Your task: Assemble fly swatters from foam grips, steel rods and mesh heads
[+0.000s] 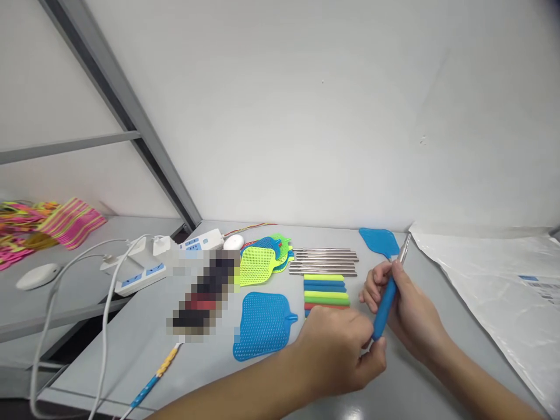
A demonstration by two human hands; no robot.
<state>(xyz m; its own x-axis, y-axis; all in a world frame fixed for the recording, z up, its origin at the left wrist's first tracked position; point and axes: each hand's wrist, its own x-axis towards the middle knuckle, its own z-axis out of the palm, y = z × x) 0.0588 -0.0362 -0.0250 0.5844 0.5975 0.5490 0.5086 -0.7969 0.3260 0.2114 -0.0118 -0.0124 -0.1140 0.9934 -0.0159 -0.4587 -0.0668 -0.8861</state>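
Observation:
My right hand (409, 306) is closed around the upper part of a blue fly swatter handle (385, 309), with a metal telescopic rod (405, 247) sticking out above the fingers. At the handle's lower end, my left hand (336, 347) is closed, its thumb and fingers on the tip. Just behind my right hand lies a blue fly swatter head (378, 239); whether it joins anything is hidden. A larger blue mesh swatter head (265, 324) rests left of my left hand. Beyond that hand are several coloured handles (326, 286), partly covered by it, and a row of metal rods (324, 261).
Yellow, green and blue swatter heads (257, 265) overlap near the wall. White power strips (140, 279) and cables stand at the left, beside a pixelated patch. A white plastic bag (485, 274) covers the right side. Colourful strips (20, 227) lie far left.

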